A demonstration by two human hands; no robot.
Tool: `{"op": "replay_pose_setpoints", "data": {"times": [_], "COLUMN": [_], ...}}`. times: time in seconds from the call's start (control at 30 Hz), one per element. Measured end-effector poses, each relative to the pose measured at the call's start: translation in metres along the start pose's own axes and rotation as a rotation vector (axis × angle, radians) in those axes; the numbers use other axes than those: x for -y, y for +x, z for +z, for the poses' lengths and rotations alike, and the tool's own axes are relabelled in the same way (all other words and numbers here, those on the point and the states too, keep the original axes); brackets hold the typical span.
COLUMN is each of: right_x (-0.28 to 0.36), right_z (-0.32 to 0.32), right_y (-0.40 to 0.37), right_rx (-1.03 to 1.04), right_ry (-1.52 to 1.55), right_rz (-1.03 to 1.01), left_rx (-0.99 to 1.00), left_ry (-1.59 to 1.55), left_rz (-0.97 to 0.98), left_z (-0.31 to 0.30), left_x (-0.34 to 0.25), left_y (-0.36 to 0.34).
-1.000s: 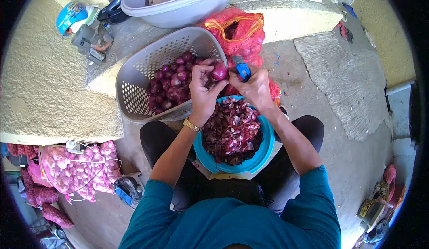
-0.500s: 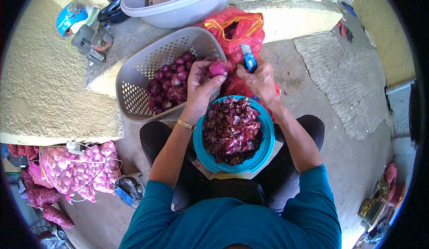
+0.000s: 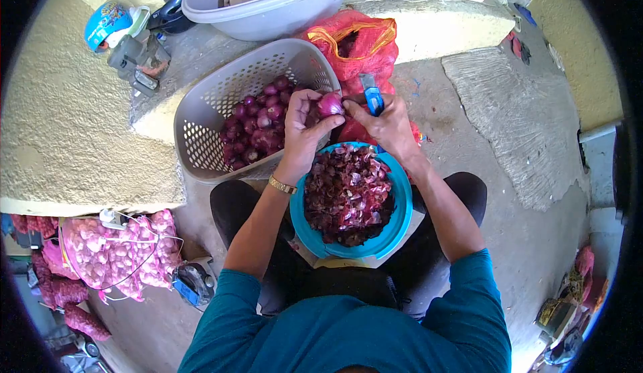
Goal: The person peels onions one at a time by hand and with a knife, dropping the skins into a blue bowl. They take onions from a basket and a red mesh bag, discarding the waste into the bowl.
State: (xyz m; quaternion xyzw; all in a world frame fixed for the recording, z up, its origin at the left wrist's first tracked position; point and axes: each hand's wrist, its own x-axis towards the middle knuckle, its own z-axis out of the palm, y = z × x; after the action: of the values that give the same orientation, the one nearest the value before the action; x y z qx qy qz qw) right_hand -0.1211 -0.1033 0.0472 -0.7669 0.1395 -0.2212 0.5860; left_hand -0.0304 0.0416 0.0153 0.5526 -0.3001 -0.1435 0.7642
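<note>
Between the fingers and thumb of my left hand (image 3: 305, 124) is a red onion (image 3: 330, 105). My right hand (image 3: 388, 126) is closed round a blue box cutter (image 3: 374, 98) whose blade points away from me. The right thumb and fingertip meet the onion's right side. Below both hands, a turquoise basin (image 3: 402, 215) between my knees holds a heap of papery onion skins (image 3: 348, 195). Just left of my left hand, a grey perforated basket (image 3: 201, 115) contains many red onions (image 3: 258, 125).
A red mesh sack (image 3: 358, 38) stands behind my hands. A large pale tub (image 3: 268, 15) sits on the ledge at the back. On the left floor lie a pink net bag of bulbs (image 3: 124, 252) and a weighing scale (image 3: 194, 282).
My right hand has moved left to the onion, with the box cutter turned more upright. The onion has shifted slightly right and shows a paler, streaked side.
</note>
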Motion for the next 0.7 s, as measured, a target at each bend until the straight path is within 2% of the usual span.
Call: {"op": "replay_pose_setpoints", "data": {"times": [0.13, 0.2, 0.33, 0.43, 0.5, 0.7], "right_x": [0.012, 0.016, 0.019, 0.013, 0.005, 0.003], "right_z": [0.001, 0.000, 0.000, 0.000, 0.003, 0.006], "right_y": [-0.004, -0.006, -0.005, -0.004, -0.001, 0.003], "right_rx": [-0.041, -0.038, -0.006, 0.006, -0.043, -0.056], "right_ry": [-0.012, -0.143, -0.114, -0.106, -0.161, -0.277], "right_rz": [0.005, -0.021, 0.013, -0.012, -0.115, -0.162], "left_rx": [-0.002, -0.016, -0.016, 0.012, 0.013, 0.030], "left_ry": [0.057, 0.015, 0.065, 0.118, 0.118, 0.194], "left_rz": [0.023, 0.044, 0.042, 0.065, 0.069, 0.069], "left_z": [0.003, 0.006, 0.004, 0.003, 0.003, 0.003], "left_x": [0.001, -0.001, 0.001, 0.003, 0.003, 0.002], "left_y": [-0.002, -0.004, -0.004, -0.003, -0.004, -0.005]}}
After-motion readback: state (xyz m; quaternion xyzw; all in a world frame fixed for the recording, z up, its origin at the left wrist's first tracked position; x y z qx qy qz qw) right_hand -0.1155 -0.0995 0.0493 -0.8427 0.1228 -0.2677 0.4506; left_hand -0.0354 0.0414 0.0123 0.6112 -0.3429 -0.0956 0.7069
